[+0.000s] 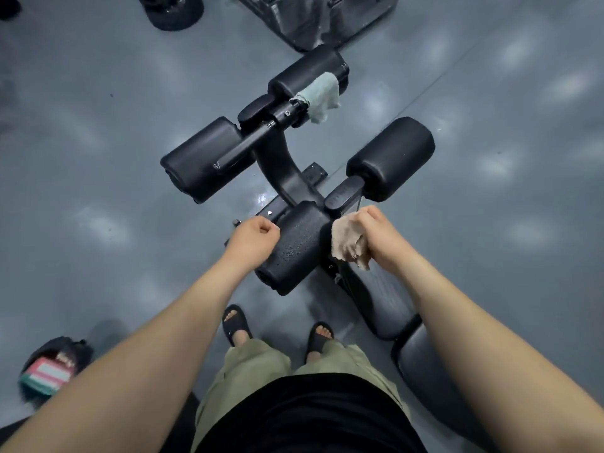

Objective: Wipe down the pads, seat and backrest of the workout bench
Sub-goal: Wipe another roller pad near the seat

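Note:
A black workout bench stands below me with four roller pads. The nearest pad (pixel 295 246) is speckled with droplets. My right hand (pixel 376 233) grips a tan cloth (pixel 348 240) against the right side of this pad. To the pad's left, my left hand (pixel 253 235) is curled into a fist and holds nothing that I can see. Two larger pads lie farther out, one on the left (pixel 202 158) and one on the right (pixel 390 156). A pale green cloth (pixel 320 94) hangs over the far pad (pixel 309 71). The seat (pixel 382 305) and backrest (pixel 421 361) run off to the lower right.
The floor is grey and glossy. Another machine's black frame (pixel 313 18) stands at the top, with a dark round object (pixel 171 9) at upper left. A dark bag holding a red and green item (pixel 49 367) lies at lower left. My sandalled feet (pixel 277 331) stand beside the seat.

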A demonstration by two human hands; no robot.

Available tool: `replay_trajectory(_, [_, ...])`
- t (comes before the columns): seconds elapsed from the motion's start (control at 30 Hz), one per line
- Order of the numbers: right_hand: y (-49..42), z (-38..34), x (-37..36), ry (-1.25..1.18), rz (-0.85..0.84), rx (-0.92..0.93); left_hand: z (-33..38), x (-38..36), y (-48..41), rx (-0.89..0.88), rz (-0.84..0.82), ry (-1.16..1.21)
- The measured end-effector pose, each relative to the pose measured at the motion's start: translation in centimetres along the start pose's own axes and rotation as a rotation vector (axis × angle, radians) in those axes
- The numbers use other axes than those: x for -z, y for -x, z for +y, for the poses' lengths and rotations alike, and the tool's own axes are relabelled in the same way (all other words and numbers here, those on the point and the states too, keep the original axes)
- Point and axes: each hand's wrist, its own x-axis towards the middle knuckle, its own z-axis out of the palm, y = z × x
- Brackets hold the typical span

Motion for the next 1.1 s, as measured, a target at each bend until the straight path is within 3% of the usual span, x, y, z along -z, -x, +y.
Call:
replay_trajectory(0.13, [-0.9,-0.2,-0.6,0.084,0.086,0.031,-2.1,-0.6,-0.1,0.044,0.044,0.021])
replay_trajectory(0.23, [-2.2,-0.6,-1.9,0.186,0.187,0.212,-3.2,-0.8,0.1,0.085,0.100,0.071])
replay_trajectory(0.37, [-3.9,1.2,-3.3,0.586,0.044,0.373,-4.4,-1.3,0.0,0.077,0.120,0.052])
replay_trajectory(0.63, [-3.6,2.3,-3.1,0.490,0.186,0.322,-7.5,-1.8,0.0,0.057,0.055,-0.076])
replay_trajectory(0.87, [-4.1,3.6,-5.0,0.569,0.267,0.339,-9.7,-2.1,0.3,-0.044,0.050,-0.001])
replay_trajectory(1.1, [-3.6,4.9,-7.3,0.616,0.391,0.478,-11.2,-2.1,-0.3,-0.127,0.062,0.092])
